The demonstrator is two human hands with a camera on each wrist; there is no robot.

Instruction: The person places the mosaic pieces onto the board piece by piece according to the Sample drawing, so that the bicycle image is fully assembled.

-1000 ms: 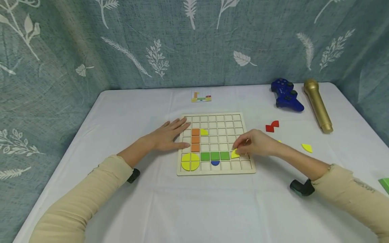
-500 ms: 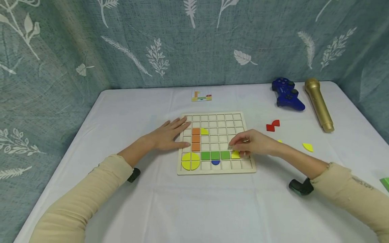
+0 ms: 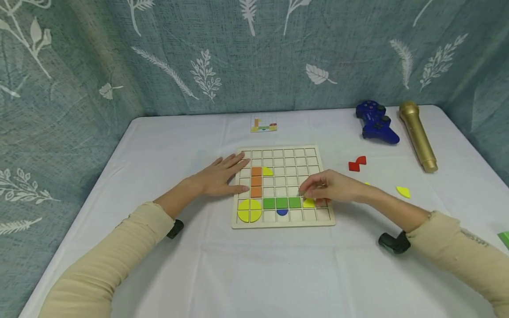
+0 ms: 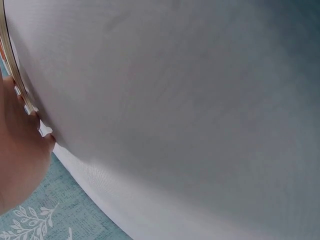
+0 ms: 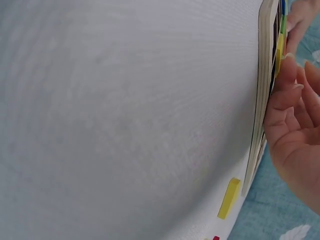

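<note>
A wooden grid board [image 3: 283, 227] lies on the table. My left hand [image 3: 214, 179] rests on its left edge with fingers spread. Within the grid are orange squares [image 3: 256, 181], green squares [image 3: 281, 203], a blue half-round piece [image 3: 282, 212] and a circle of yellow quarter pieces [image 3: 249, 210]. Another yellow quarter [image 3: 267, 171] sits beside the top orange square. To the right of the green row lies a yellow piece [image 3: 308, 203]. My right hand [image 3: 332, 186] is over it, fingers bent; in the right wrist view a fingertip touches a yellow piece [image 5: 279, 52].
A small pattern card [image 3: 263, 124] lies behind the board. To the right are red quarter pieces [image 3: 354, 166], a loose yellow quarter piece [image 3: 403, 191], a blue game controller [image 3: 375, 123] and a gold microphone [image 3: 418, 137]. A green piece [image 3: 504, 239] shows at the right edge.
The yellow piece my right hand was pinching at a tilt now lies flat beside the green row. My right fingers have shifted slightly up and left; the left hand has stayed put.
</note>
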